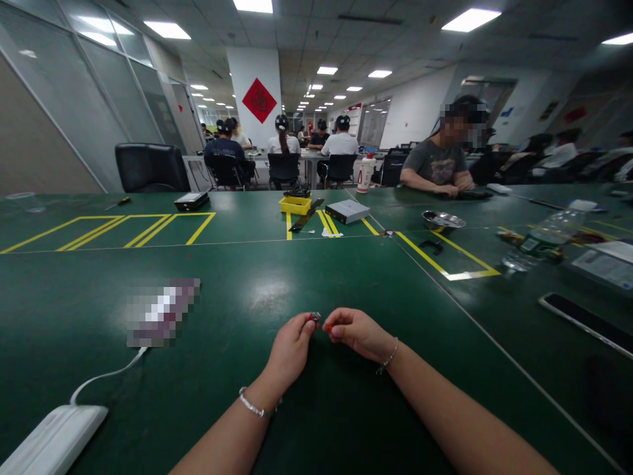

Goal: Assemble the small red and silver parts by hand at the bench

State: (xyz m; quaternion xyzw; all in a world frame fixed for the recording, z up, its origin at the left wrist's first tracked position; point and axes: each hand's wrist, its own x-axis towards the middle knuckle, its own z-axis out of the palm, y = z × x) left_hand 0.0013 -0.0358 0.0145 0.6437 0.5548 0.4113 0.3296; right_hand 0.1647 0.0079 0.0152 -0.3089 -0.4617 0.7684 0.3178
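Both hands are held close together above the green table (208, 402). My left hand (291, 346) pinches a small silver-and-red piece (315, 318) between thumb and forefinger; its exact kind is too small to make out. A little to the right, my right hand (363, 333) has its fingertips closed on a small red piece (329, 327), partly hidden by the fingers. A narrow gap separates the two pieces. Silver bracelets circle both wrists.
At left, a phone (165, 313) is cabled to a white power bank (62, 435). Farther back are a yellow tray (295, 206), a grey box (347, 211) and a metal bowl (444, 220). A water bottle (544, 237) and phone (588, 320) lie right. A person (438, 161) sits across.
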